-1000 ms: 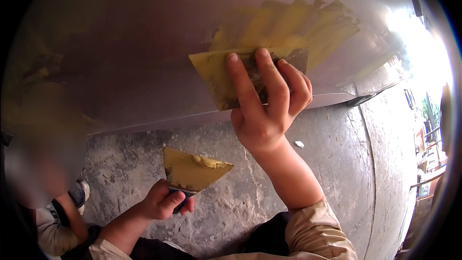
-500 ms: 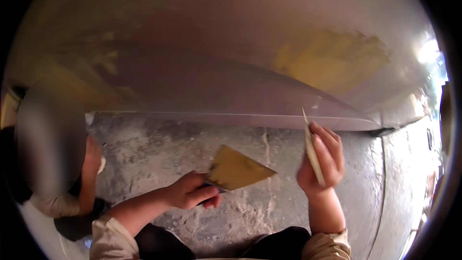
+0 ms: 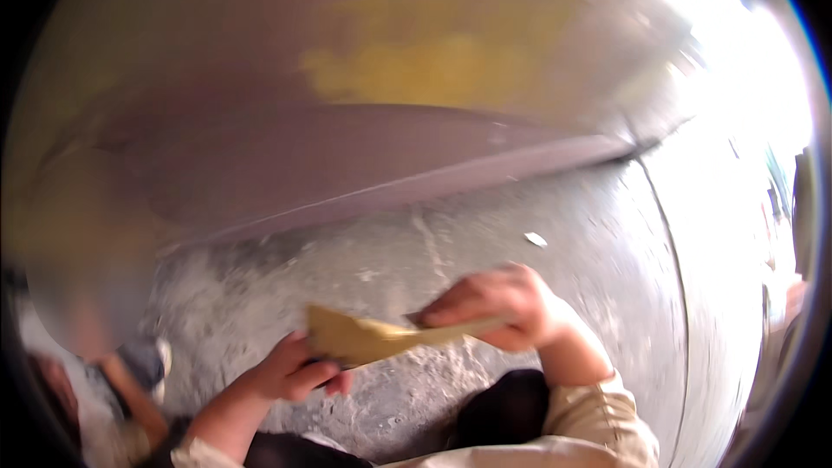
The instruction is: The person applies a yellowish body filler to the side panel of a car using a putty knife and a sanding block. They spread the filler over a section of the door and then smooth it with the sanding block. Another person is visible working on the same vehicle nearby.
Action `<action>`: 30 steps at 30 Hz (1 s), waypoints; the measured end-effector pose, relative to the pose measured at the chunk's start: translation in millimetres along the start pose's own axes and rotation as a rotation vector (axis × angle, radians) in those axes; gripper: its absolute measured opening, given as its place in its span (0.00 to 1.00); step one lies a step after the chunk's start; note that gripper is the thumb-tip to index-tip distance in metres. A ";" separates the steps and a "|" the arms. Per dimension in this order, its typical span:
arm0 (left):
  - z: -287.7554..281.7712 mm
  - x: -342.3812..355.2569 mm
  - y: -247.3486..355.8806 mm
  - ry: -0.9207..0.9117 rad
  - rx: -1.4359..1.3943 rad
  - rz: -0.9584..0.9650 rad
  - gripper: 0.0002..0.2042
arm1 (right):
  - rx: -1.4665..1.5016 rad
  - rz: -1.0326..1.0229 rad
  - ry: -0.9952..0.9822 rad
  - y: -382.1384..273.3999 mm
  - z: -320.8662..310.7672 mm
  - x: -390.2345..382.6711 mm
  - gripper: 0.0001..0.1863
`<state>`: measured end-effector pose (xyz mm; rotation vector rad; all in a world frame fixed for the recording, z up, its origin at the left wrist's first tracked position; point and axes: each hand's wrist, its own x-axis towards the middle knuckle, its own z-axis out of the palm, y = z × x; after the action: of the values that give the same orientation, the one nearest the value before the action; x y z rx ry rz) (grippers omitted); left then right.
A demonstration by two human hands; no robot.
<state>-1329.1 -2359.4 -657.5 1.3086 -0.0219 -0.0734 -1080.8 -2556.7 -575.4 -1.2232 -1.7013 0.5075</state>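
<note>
In my left hand [image 3: 299,370] is a broad putty knife [image 3: 351,336], its wide blade coated with yellow filler. My right hand [image 3: 503,302] is closed around a thin, pale flat spreader [image 3: 468,329], blurred by motion. The spreader's edge meets or overlaps the right side of the coated blade; contact is hard to make out. Beyond both hands stands a mauve vehicle body panel [image 3: 251,152]. A large patch of yellow filler [image 3: 442,52] is smeared across its upper part.
At the left is another person, partly blurred, with a forearm [image 3: 134,394] low in view. The rough concrete floor [image 3: 589,251] has a small white scrap [image 3: 536,240] on it. A dark floor seam [image 3: 673,251] runs at right, near bright glare.
My right hand has come down and left, bringing the spreader to the putty knife. My left hand is slightly lower and further left. The view has turned right, shifting the panel leftward.
</note>
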 end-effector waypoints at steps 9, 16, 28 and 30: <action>19.0 27.9 -33.3 -0.210 -0.313 -0.368 0.28 | 0.666 0.335 0.269 49.7 35.9 -16.1 0.33; 7.2 31.6 -22.9 -0.092 -0.489 0.044 0.22 | 0.657 0.479 0.052 83.6 13.1 -61.3 0.32; 113.5 32.4 42.0 0.445 -0.117 -0.230 0.26 | 1.068 0.954 1.091 67.5 -87.4 -154.2 0.27; 137.4 28.3 61.5 0.612 -0.094 -0.256 0.27 | 1.153 0.826 1.067 75.3 -103.5 -158.8 0.29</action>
<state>-1306.3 -2478.0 -563.2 1.1899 0.6631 0.1094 -945.3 -2686.2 -656.0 -0.9109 0.1429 0.8985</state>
